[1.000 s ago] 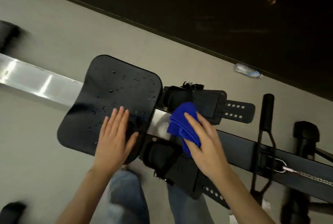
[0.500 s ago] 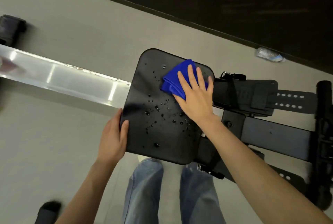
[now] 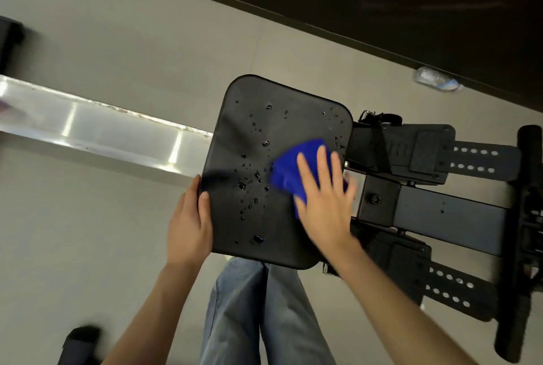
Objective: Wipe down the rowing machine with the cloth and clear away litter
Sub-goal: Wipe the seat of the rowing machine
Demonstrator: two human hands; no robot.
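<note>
Shifted nearer along the wet black seat (image 3: 264,212), right hand (image 3: 326,206) pressing flat, fingers spread, on blue cloth (image 3: 289,173); beige floor (image 3: 117,41), steel rail (image 3: 97,135), left hand (image 3: 189,226) gripping seat's left edge, plastic bottle (image 3: 436,82) far right.

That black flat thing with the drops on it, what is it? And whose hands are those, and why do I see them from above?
The camera sits on a person's head and looks down, so you see their own arms and jeans. The black flat thing is the seat of a rowing machine; it sits on a shiny metal rail. Water drops lie on it. The right hand presses a blue cloth flat on the seat to wipe it. The left hand holds the seat's edge. A plastic bottle lies on the floor by the wall.
</note>
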